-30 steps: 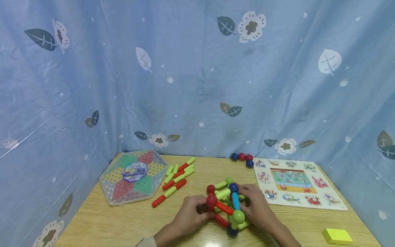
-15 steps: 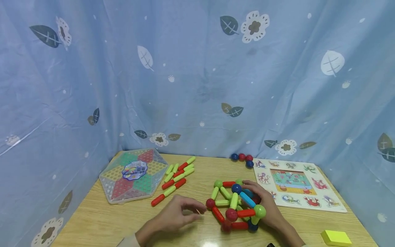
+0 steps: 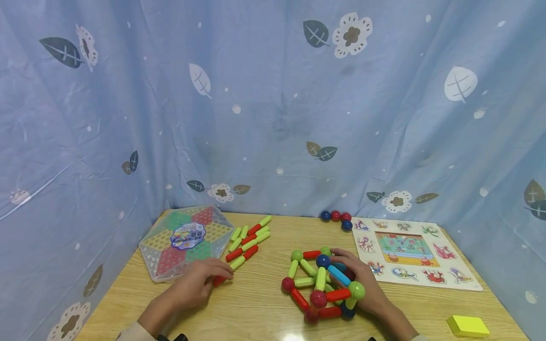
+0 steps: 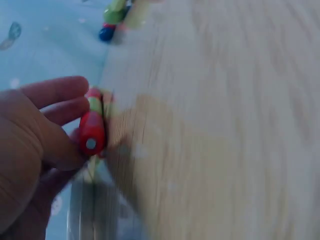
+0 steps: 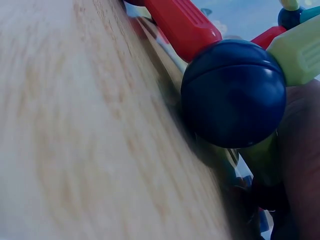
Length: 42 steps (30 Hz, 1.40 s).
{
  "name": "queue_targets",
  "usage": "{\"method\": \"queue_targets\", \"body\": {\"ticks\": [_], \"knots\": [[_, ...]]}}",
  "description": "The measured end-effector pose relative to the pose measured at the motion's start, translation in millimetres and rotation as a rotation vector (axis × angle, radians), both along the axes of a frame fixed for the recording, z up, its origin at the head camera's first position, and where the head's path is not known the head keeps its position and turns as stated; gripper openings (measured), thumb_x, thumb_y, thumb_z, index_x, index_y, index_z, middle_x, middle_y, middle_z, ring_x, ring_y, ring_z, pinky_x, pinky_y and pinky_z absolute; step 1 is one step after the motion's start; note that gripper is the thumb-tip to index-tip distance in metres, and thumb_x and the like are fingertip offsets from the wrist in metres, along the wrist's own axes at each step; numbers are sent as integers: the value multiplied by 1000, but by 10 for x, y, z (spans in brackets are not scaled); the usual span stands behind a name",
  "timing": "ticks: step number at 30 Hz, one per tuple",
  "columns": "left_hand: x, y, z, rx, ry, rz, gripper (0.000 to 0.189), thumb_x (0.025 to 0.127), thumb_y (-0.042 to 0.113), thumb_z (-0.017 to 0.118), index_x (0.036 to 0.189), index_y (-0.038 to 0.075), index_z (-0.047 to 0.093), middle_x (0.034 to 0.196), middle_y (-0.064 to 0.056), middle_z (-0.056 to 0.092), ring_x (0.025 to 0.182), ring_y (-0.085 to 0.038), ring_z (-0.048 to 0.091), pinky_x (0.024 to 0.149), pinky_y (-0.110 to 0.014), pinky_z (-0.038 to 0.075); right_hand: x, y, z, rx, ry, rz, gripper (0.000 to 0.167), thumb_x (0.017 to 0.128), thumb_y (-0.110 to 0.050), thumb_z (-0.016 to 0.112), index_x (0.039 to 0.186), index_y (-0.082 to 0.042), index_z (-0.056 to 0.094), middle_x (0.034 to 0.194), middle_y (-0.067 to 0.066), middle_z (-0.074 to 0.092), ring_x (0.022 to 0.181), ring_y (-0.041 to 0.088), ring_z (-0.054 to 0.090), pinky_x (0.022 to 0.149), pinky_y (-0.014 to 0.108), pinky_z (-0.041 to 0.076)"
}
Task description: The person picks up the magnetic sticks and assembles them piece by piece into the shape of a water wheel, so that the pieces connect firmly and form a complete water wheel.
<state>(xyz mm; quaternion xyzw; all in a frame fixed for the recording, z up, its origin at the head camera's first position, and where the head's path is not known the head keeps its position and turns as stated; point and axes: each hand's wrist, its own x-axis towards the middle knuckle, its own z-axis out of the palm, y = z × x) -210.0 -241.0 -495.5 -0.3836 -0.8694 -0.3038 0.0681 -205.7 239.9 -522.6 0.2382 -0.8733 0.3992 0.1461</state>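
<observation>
My left hand (image 3: 194, 283) has its thumb and fingers around the red end of a magnetic stick row (image 3: 236, 264) on the table. In the left wrist view the red stick (image 4: 92, 131) shows its round metal end between thumb and fingers. A structure of magnetic sticks and balls (image 3: 320, 279), in red, lime green and blue, stands on the table's right half. My right hand (image 3: 367, 284) holds its right side, fingers behind the blue stick. The right wrist view shows a navy ball (image 5: 233, 93) up close, joined to red and green sticks.
More red and lime sticks (image 3: 251, 237) lie at back left beside a hexagonal board with coloured pegs or holes (image 3: 149, 246). Several red and blue balls (image 3: 335, 216) sit at the back. A sea-animal puzzle board (image 3: 420, 279) and a yellow block (image 3: 468, 326) are on the right.
My left hand let go of the structure and moved left to the stick row. The structure was turned and shifted slightly right, with my right hand staying on it.
</observation>
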Motion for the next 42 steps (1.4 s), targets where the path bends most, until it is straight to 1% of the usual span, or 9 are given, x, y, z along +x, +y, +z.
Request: {"method": "queue_targets", "body": {"ticks": [4, 9, 13, 17, 21, 26, 34, 39, 42], "knots": [[-3, 73, -9, -77, 62, -38, 49, 90, -18, 67, 114, 22, 84, 121, 5, 78, 115, -21, 72, 100, -46, 61, 1, 22, -13, 2, -2, -7, 35, 100, -19, 82, 132, -32, 74, 151, 8, 67, 136, 37, 66, 109, 17, 49], [30, 145, -1, -95, -25, 39, 30, 99, 1, 76, 118, 23, 80, 118, 12, 74, 111, -13, 67, 97, -40, 60, -8, 31, -30, 16, -1, -13, 35, 100, -20, 83, 131, -33, 74, 151, 7, 66, 137, 36, 65, 111, 18, 48], [88, 406, 4, 157, -164, 99, 25, 99, 6, 80, 119, 19, 75, 113, 6, 75, 103, -7, 67, 89, -31, 62, -10, 31, -26, 23, -6, -17, 34, 100, -22, 83, 130, -33, 74, 151, 6, 66, 137, 35, 65, 111, 21, 49], [132, 919, 28, 492, -409, 71, 22, 101, 4, 77, 122, 4, 70, 114, -14, 74, 106, -12, 71, 91, -26, 62, -6, 43, -12, 25, -16, -32, 32, 100, -23, 82, 130, -32, 74, 151, 6, 66, 137, 35, 65, 111, 21, 49], [166, 1415, 4, 618, -580, 57, 29, 104, 8, 73, 130, -5, 68, 123, -18, 71, 110, -17, 72, 93, -25, 61, 1, 47, -9, 26, -14, -39, 32, 100, -21, 82, 130, -30, 75, 150, 7, 67, 134, 37, 66, 110, 22, 51], [200, 1720, -134, 579, -535, 74, 22, 102, 4, 74, 124, 3, 74, 118, -8, 75, 108, -16, 73, 94, -25, 60, 16, 26, -9, 29, -23, -35, 31, 101, -22, 81, 131, -28, 76, 149, 7, 67, 133, 38, 67, 108, 28, 54], [196, 1730, -249, 598, -470, 77, 25, 102, 4, 75, 127, 8, 73, 124, -10, 76, 116, -21, 72, 104, -29, 59, -27, 43, 99, 77, 47, -43, 36, 96, -16, 85, 130, -23, 77, 141, 6, 72, 127, 35, 70, 104, 33, 59], [182, 1710, -287, 621, -490, 69, 27, 100, 1, 75, 127, 4, 73, 123, -15, 75, 113, -18, 72, 101, -29, 61, -290, 208, 262, 63, 153, -124, 30, 95, -4, 83, 124, -8, 79, 127, 10, 79, 107, 36, 75, 89, 44, 64], [186, 1695, -310, 632, -499, 57, 29, 99, -1, 76, 128, 3, 73, 122, -17, 75, 111, -17, 72, 100, -29, 61, -544, 333, 326, 36, 105, -201, 27, 99, -4, 78, 125, -4, 78, 128, 17, 77, 107, 41, 74, 91, 56, 63]]}}
